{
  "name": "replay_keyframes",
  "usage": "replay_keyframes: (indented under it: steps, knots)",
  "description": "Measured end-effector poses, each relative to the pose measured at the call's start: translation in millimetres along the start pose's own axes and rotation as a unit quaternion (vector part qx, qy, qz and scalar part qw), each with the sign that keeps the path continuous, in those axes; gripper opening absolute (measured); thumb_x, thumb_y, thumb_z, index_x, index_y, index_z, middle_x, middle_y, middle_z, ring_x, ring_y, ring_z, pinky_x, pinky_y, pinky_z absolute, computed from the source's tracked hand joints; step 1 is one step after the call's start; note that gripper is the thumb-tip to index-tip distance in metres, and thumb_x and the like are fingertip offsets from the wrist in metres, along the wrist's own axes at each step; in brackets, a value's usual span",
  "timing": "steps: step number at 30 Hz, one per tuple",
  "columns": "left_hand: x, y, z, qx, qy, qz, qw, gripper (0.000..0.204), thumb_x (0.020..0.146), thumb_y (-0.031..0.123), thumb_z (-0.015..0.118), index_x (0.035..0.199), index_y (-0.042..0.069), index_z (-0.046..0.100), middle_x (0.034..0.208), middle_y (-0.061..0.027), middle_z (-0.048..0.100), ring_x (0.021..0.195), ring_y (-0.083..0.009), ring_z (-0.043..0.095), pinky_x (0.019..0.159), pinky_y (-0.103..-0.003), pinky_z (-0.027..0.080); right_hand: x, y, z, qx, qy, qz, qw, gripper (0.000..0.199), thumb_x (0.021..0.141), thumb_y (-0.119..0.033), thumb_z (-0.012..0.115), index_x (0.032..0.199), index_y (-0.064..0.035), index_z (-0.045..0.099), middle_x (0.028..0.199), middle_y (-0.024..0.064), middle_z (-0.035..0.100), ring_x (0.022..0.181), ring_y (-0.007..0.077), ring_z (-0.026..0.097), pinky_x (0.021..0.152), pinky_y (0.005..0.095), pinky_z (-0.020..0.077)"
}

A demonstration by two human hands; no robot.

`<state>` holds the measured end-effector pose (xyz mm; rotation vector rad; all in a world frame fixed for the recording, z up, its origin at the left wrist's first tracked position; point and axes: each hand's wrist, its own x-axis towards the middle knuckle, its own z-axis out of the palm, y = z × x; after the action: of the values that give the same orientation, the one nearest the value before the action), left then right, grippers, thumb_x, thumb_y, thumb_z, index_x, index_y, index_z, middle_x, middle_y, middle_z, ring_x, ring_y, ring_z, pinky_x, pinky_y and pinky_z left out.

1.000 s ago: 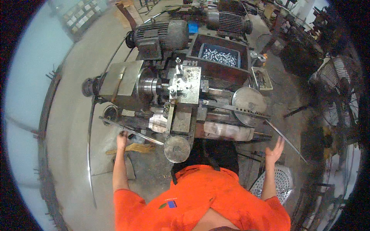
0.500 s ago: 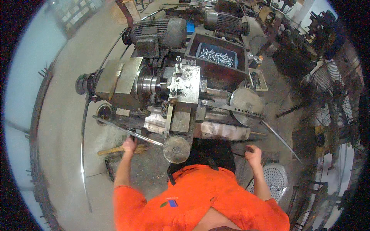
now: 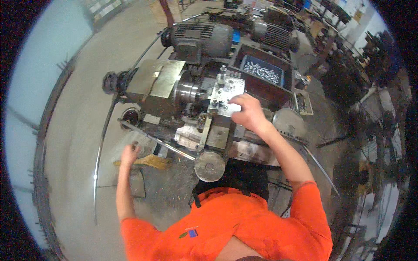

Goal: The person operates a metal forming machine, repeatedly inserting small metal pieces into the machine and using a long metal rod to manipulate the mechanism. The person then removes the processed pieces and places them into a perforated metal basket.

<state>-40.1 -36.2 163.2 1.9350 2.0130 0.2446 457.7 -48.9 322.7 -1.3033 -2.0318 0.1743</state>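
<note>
Right grip (image 3: 249, 113) is bent over the silver block (image 3: 225, 94), which is just up-left of it beside the chuck (image 3: 187, 92), long axis running away from the body. Can't tell if it's clasping. Left grip (image 3: 129, 154)'s way farther off, half-curled, contents unclear.

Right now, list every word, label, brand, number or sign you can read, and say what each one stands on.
No text can be read.
Orange shirt: a faint line of print above a blue and green mark; too small and blurred to read.
Board at the top left: pale squares, too blurred to tell any writing.
Metal block by the right hand: no lettering I can make out.
</note>
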Motion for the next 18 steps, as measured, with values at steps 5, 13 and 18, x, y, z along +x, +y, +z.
replay_keyframes:
  steps: [5,13,18]
  knots:
    - [-52,-25,-121,0.060,0.280,-0.029,0.958,0.033,0.084,0.031,0.058,0.108,0.008,0.059,0.084,-0.0145,0.065,0.077,-0.0300,0.062,0.068,-0.040,0.048,74,-20,71,-0.104,-0.103,-0.004,0.989,0.024,0.051,-0.020,0.057,0.069,-0.0051,0.066,0.083,0.0164,0.063,0.077,0.0370,0.055,0.071,0.0417,0.0472]
    - [-69,-103,-93,0.205,0.209,-0.235,0.927,0.052,0.073,0.052,0.062,0.095,0.006,0.060,0.078,-0.0179,0.062,0.078,-0.0368,0.061,0.066,-0.045,0.048,92,-32,80,-0.180,-0.214,0.022,0.960,0.026,0.055,-0.025,0.061,0.070,-0.0041,0.067,0.077,0.0156,0.065,0.076,0.0318,0.063,0.074,0.0383,0.0509]
    - [-46,-125,-106,0.199,0.208,-0.268,0.919,0.051,0.073,0.051,0.063,0.089,0.003,0.063,0.079,-0.0191,0.063,0.078,-0.0366,0.062,0.067,-0.047,0.047,94,-35,79,-0.144,-0.235,0.074,0.959,0.027,0.056,-0.022,0.062,0.078,-0.0080,0.069,0.084,0.0167,0.066,0.082,0.0312,0.064,0.078,0.0367,0.0508]
